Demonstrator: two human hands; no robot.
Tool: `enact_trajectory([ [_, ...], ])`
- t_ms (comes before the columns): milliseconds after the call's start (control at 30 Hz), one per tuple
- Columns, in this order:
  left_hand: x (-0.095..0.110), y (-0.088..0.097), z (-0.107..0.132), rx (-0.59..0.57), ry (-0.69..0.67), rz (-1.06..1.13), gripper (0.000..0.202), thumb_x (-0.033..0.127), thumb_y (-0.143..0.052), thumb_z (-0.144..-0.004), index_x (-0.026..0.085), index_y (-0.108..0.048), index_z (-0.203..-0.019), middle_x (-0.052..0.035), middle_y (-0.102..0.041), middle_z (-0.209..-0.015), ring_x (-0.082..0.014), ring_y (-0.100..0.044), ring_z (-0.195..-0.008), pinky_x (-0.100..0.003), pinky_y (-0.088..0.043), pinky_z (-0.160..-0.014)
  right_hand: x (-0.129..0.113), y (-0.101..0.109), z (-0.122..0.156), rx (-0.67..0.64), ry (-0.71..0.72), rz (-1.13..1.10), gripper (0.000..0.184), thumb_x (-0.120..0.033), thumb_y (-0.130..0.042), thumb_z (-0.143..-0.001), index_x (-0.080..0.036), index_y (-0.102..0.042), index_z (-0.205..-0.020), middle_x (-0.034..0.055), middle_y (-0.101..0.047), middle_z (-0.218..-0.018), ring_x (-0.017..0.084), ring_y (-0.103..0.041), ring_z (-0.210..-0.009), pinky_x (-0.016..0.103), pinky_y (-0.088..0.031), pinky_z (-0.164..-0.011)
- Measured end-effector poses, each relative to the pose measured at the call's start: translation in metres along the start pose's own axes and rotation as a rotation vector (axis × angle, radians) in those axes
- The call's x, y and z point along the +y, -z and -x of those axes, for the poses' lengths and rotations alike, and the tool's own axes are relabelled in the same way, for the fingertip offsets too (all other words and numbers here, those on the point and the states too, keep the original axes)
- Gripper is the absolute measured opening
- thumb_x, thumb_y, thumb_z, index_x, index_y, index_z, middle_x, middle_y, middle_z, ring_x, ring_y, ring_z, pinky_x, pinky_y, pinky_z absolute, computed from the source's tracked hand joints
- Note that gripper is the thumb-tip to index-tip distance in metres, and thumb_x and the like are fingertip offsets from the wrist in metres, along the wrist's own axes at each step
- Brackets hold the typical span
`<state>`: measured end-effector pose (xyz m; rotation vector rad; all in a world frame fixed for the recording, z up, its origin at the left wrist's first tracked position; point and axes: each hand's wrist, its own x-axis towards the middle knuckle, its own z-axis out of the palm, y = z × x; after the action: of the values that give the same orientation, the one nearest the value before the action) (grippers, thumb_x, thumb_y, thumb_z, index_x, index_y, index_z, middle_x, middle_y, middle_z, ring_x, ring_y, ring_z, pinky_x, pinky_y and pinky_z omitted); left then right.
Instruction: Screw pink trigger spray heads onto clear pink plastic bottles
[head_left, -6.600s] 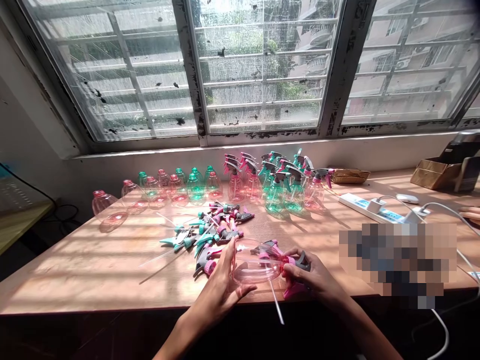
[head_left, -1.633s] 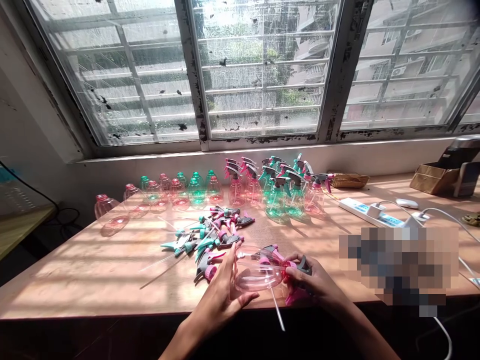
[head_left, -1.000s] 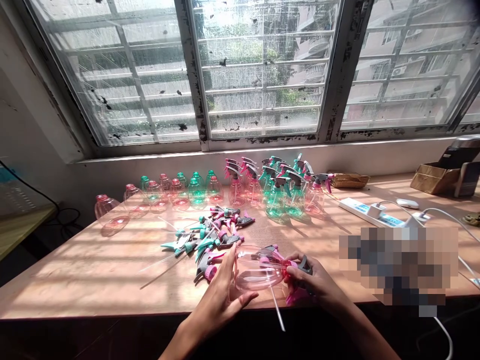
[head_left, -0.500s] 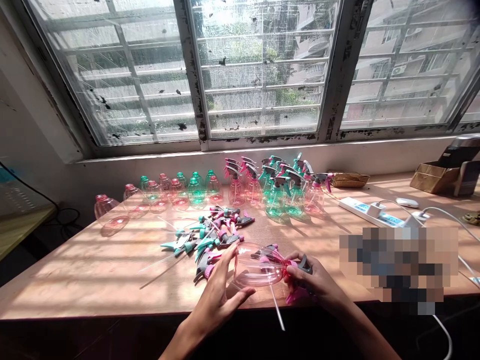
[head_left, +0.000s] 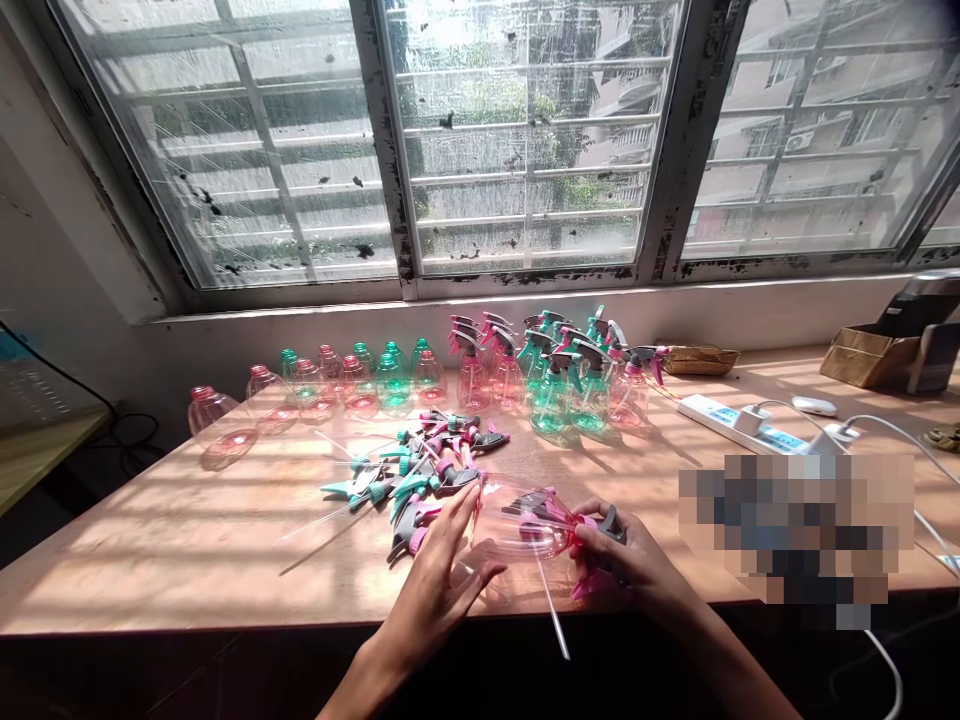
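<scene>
A clear pink spray bottle (head_left: 517, 520) lies on its side near the front edge of the wooden table (head_left: 187, 540). My left hand (head_left: 442, 570) cups its base with the fingers spread against it. My right hand (head_left: 626, 565) is closed round the pink and grey trigger sprayer head (head_left: 600, 535) at the bottle's neck. A thin clear dip tube (head_left: 547, 610) sticks out toward me over the table edge.
A pile of loose trigger heads (head_left: 427, 465) lies just beyond my hands. Empty pink and green bottles (head_left: 352, 380) stand at the back left, capped spray bottles (head_left: 555, 375) at the back middle. A power strip (head_left: 742, 420), cables and cardboard boxes (head_left: 870, 350) occupy the right.
The bottle has shifted slightly away from me on the table, and my left hand's fingers have loosened and spread along its base. The right hand stays on the sprayer head.
</scene>
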<state>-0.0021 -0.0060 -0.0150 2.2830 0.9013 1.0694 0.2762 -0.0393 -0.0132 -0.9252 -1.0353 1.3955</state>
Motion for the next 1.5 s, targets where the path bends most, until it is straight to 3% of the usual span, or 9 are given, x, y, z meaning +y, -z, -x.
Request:
enact_trajectory([
  [100, 0.0015, 0.0012, 0.001, 0.003, 0.037, 0.023, 0.082, 0.048, -0.067, -0.097, 0.04, -0.019, -0.163, -0.0119, -0.029, -0.169, -0.0389, -0.039, -0.15, -0.057, -0.042, -0.119, 0.0012, 0.0006, -0.0002, -0.019, 0.015, 0.032, 0.047, -0.05, -0.09, -0.074, -0.018, -0.064, -0.096, 0.0007, -0.075, -0.067, 0.018, -0.069, -0.057, 0.03, -0.054, -0.058],
  [233, 0.0053, 0.0034, -0.0011, 0.01, 0.031, -0.018, 0.075, 0.047, -0.062, -0.1, 0.035, -0.023, -0.163, -0.0132, -0.031, -0.168, -0.0386, -0.03, -0.155, -0.06, -0.033, -0.123, 0.0015, 0.0013, -0.0003, -0.027, 0.028, 0.076, 0.045, -0.05, -0.089, -0.077, -0.018, -0.064, -0.097, 0.0012, -0.076, -0.068, 0.018, -0.069, -0.059, 0.03, -0.053, -0.061],
  [467, 0.0002, 0.0, -0.0042, 0.014, -0.047, -0.049, 0.066, 0.045, -0.049, -0.106, 0.039, -0.018, -0.164, -0.0089, -0.031, -0.169, -0.0347, -0.033, -0.154, -0.054, -0.033, -0.124, 0.0025, 0.0014, -0.002, -0.003, 0.019, 0.038, 0.049, -0.053, -0.091, -0.072, -0.019, -0.065, -0.097, 0.001, -0.076, -0.069, 0.019, -0.068, -0.056, 0.031, -0.054, -0.058],
  [700, -0.0002, 0.0006, -0.0003, -0.021, 0.064, 0.07, 0.081, 0.045, -0.066, -0.098, 0.04, -0.019, -0.164, -0.0116, -0.032, -0.168, -0.0385, -0.041, -0.149, -0.05, -0.055, -0.108, 0.0041, 0.0028, -0.0019, -0.01, 0.03, 0.089, 0.047, -0.051, -0.089, -0.075, -0.018, -0.064, -0.096, 0.0015, -0.076, -0.066, 0.018, -0.068, -0.056, 0.029, -0.052, -0.058],
  [900, 0.0006, 0.0005, -0.0016, -0.003, 0.033, 0.016, 0.078, 0.045, -0.063, -0.1, 0.039, -0.019, -0.164, -0.0103, -0.03, -0.169, -0.0393, -0.03, -0.154, -0.057, -0.042, -0.119, 0.0014, 0.0014, -0.0013, -0.01, 0.031, 0.08, 0.046, -0.053, -0.089, -0.075, -0.019, -0.066, -0.095, 0.0013, -0.076, -0.069, 0.019, -0.069, -0.057, 0.03, -0.054, -0.058],
  [1033, 0.0027, 0.0009, -0.0017, -0.01, 0.045, 0.037, 0.068, 0.045, -0.052, -0.105, 0.042, -0.018, -0.163, -0.0093, -0.028, -0.17, -0.0371, -0.039, -0.151, -0.056, -0.043, -0.118, 0.0017, 0.001, -0.0015, -0.018, 0.022, 0.029, 0.045, -0.052, -0.09, -0.073, -0.02, -0.066, -0.093, 0.0009, -0.076, -0.07, 0.018, -0.067, -0.056, 0.03, -0.054, -0.057],
  [1200, 0.0051, 0.0024, -0.0011, -0.028, 0.062, 0.028, 0.087, 0.053, -0.066, -0.096, 0.038, -0.013, -0.165, -0.0119, -0.029, -0.169, -0.0401, -0.035, -0.152, -0.059, -0.039, -0.12, 0.0034, 0.0027, -0.0013, -0.03, 0.038, 0.077, 0.045, -0.049, -0.089, -0.076, -0.018, -0.065, -0.096, 0.0017, -0.077, -0.069, 0.018, -0.068, -0.057, 0.03, -0.052, -0.059],
  [1333, 0.0034, 0.0017, -0.0015, -0.027, 0.031, 0.002, 0.083, 0.05, -0.064, -0.099, 0.038, -0.015, -0.165, -0.0109, -0.029, -0.17, -0.039, -0.026, -0.156, -0.059, -0.03, -0.125, 0.0025, 0.0029, -0.0008, -0.031, 0.045, 0.09, 0.043, -0.049, -0.088, -0.078, -0.018, -0.064, -0.096, 0.0021, -0.078, -0.071, 0.018, -0.069, -0.058, 0.03, -0.052, -0.059],
  [1500, 0.0012, 0.001, -0.0014, -0.015, 0.026, 0.021, 0.069, 0.043, -0.053, -0.105, 0.041, -0.017, -0.164, -0.0088, -0.026, -0.171, -0.0367, -0.036, -0.152, -0.056, -0.039, -0.121, 0.0027, 0.0029, -0.0012, -0.046, 0.021, 0.053, 0.043, -0.048, -0.088, -0.078, -0.018, -0.064, -0.097, 0.0015, -0.077, -0.07, 0.018, -0.068, -0.058, 0.03, -0.053, -0.059],
])
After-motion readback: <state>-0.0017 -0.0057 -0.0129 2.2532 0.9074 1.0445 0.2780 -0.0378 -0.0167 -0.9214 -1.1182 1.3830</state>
